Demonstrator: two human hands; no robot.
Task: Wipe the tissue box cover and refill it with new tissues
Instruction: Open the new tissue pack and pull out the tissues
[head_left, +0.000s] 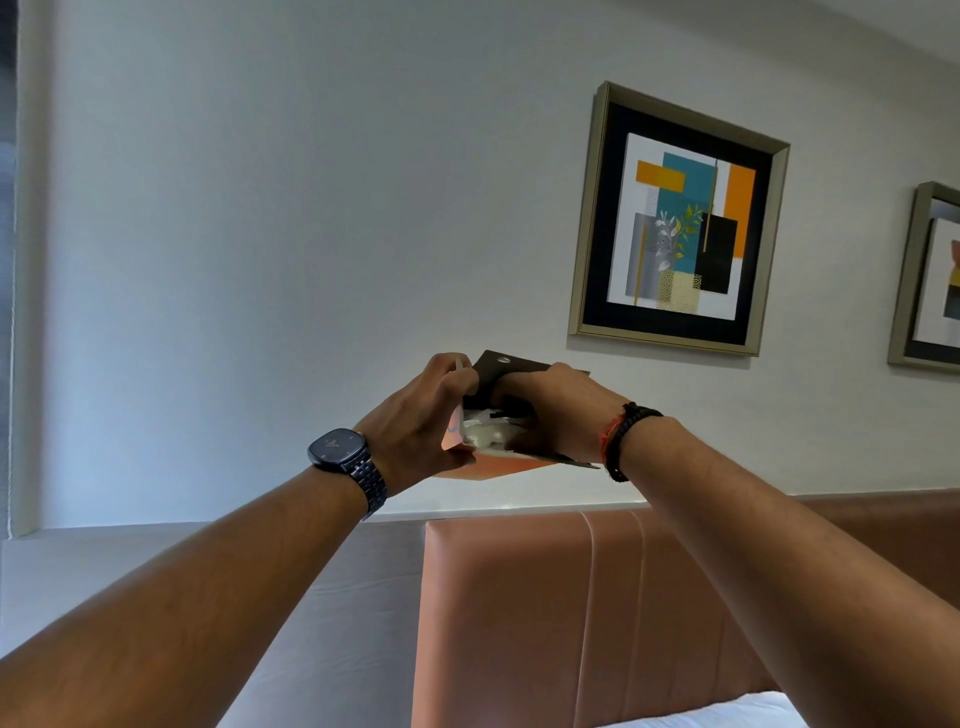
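Observation:
I hold the tissue box cover (488, 467) up in the air in front of the wall; it is orange-brown outside and dark inside. A dark flap (506, 366) with a small round hole stands up at its far side. White tissues (488, 431) in clear wrap show inside the opening. My left hand (415, 415), with a dark watch on the wrist, grips the cover's left end. My right hand (556, 410), with dark and red bands at the wrist, has its fingers curled into the opening on the tissues. The fingertips are hidden.
A brown padded headboard (597, 597) rises below my arms, with white bedding (717, 714) at the bottom edge. A grey padded panel (337, 597) lies to its left. Two framed pictures (680, 218) hang on the white wall to the right.

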